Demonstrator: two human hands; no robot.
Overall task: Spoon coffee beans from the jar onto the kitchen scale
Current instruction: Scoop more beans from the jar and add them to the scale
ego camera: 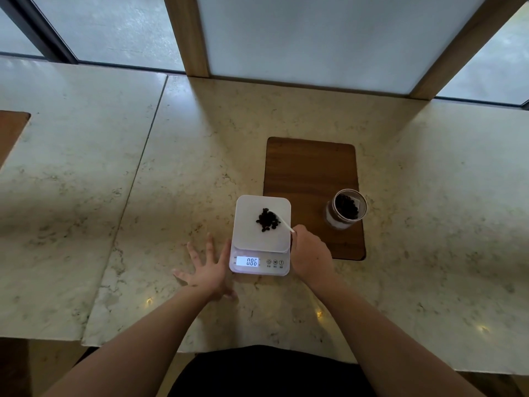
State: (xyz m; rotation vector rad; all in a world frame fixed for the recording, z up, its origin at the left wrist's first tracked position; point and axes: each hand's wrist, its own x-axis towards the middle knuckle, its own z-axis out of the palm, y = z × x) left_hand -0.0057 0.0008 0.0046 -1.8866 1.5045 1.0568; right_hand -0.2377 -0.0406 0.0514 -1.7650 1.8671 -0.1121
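Observation:
A white kitchen scale (pixel 246 224) sits on the marble counter with its lit display reading 086. A small pile of dark coffee beans (pixel 267 220) lies on its platform. My right hand (pixel 310 253) is closed around a thin white spoon (pixel 286 224), whose bowl rests at the pile's right edge. My left hand (pixel 206 267) lies flat with fingers spread on the counter, touching the scale's left side. An open glass jar (pixel 346 209) holding more beans stands to the right on a wooden board.
The brown wooden board (pixel 310 173) lies behind and right of the scale. A marble counter (pixel 143 196) with a seam runs left. Wooden window posts (pixel 189 35) rise at the back edge. Another wooden piece (pixel 10 130) shows at far left.

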